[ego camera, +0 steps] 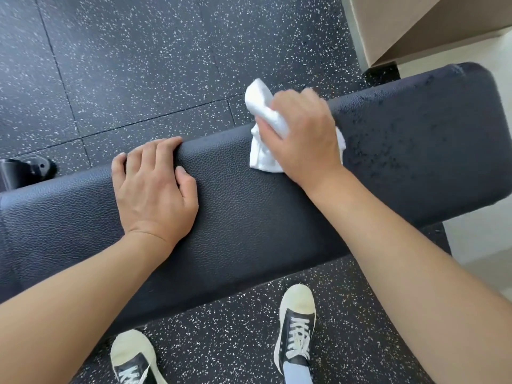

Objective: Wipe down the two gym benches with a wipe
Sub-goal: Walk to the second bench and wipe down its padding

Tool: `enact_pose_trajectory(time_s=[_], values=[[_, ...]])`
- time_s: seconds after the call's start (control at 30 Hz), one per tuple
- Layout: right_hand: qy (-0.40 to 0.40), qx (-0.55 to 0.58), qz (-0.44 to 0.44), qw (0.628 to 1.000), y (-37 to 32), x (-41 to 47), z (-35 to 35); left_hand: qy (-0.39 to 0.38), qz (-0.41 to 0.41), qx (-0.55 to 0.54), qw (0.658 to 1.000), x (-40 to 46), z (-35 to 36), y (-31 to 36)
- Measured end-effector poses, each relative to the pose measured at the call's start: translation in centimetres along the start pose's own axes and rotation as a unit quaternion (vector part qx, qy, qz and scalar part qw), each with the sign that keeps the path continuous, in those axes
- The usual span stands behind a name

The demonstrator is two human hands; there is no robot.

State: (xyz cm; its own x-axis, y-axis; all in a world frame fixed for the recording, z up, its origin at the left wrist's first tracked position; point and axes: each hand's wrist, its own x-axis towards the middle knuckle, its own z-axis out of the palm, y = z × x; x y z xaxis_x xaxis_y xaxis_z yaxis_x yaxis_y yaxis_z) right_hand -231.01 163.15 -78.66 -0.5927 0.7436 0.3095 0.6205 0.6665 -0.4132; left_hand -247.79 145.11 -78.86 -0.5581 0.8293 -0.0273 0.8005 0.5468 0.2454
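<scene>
You are leaning over the bench (pixel 249 217), and your right hand (pixel 304 134) is gripping a bunched white wipe (pixel 263 151), its fingers curled round the wad and pressing it onto the padded surface near the far edge. Part of the wipe is sticking up past your knuckles, off the pad, so only the lower fold is touching. Your left hand (pixel 155 189) is resting flat on the pad just beside it, fingers relaxed and draped over the far edge, holding nothing.

The pad to the right of the wipe is looking speckled with droplets, while the stretch under your left hand is looking dull and even; I judge the right end is not yet wiped.

Risks from here: the bunched wipe is giving you a narrow contact patch, so strokes could be leaving streaks between passes. Your bracing palm is covering pad that could get skipped. Only one bench is in view, so the second may be going unwiped.
</scene>
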Motion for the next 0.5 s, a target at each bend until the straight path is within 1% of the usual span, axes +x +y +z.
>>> enact_pose_trajectory(time_s=[0.13, 0.2, 0.27, 0.33, 0.37, 0.4, 0.43, 0.5], values=[[-0.079, 0.038, -0.097, 0.991, -1.9, -11.2, -2.8, 0.003, 0.0, 0.005, 1.0, -0.1, 0.0, 0.1], [-0.107, 0.039, -0.136, 0.984, -2.2, -14.7, -3.8, 0.007, 0.0, 0.005, 1.0, 0.0, 0.0, 0.0], [-0.119, 0.043, -0.179, 0.976, -2.0, -15.5, -4.1, 0.008, -0.001, 0.004, 1.0, 0.0, 0.1, 0.0], [-0.12, 0.037, -0.227, 0.966, -1.4, -13.9, -3.9, 0.01, -0.002, 0.004, 1.0, 0.0, 0.2, 0.0], [-0.11, 0.027, -0.236, 0.965, -0.8, -12.4, -3.6, 0.012, -0.003, 0.004, 1.0, -0.1, 0.3, 0.1], [-0.089, 0.014, -0.225, 0.97, -0.1, -10.5, -3.2, 0.015, -0.003, 0.006, 1.0, -0.1, 0.3, 0.1], [-0.062, 0.005, -0.19, 0.98, 0.6, -8.1, -2.7, 0.017, -0.003, 0.009, 1.0, -0.1, 0.3, 0.0], [-0.013, 0.009, -0.089, 0.996, 1.5, -2.8, -1.7, 0.017, -0.001, 0.01, 1.0, 0.0, 0.3, -0.1]])
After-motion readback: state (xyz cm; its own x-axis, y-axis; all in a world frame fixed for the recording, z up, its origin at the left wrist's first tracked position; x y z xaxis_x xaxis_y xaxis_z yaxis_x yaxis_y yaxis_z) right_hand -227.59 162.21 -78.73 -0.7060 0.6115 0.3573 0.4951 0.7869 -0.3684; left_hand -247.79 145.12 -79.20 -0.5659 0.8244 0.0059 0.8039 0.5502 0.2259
